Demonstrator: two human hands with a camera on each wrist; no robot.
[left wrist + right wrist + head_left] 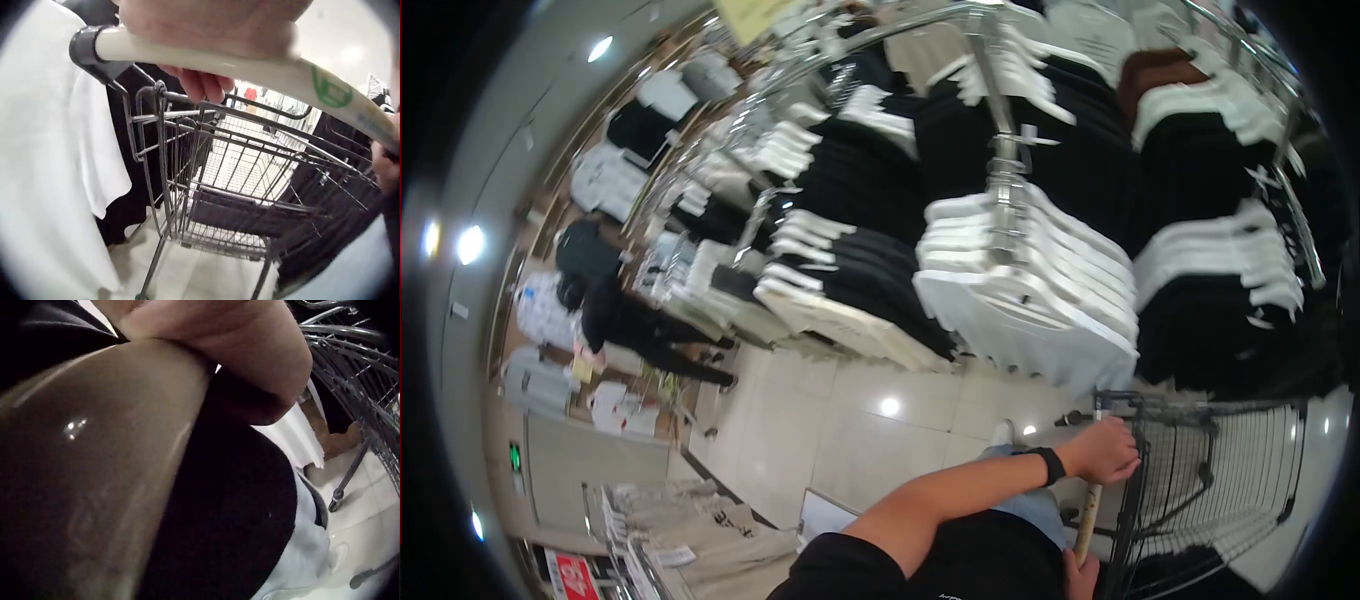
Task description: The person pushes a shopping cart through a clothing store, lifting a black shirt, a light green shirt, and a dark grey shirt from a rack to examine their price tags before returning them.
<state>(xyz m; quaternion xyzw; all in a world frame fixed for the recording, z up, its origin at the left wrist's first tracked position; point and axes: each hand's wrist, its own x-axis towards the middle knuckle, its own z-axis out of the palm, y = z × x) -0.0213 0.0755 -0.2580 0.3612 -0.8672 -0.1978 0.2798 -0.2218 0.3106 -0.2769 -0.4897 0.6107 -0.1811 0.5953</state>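
Handle under left palm: pale, smooth, curved tube. Left hand wrapped over it, fingertips hooked beneath; right hand curled round its other end. Beyond handle: cart, dark wire grid. Past handle's left end: white shirt, soft, hanging. Below handle: floor, pale glossy tile.
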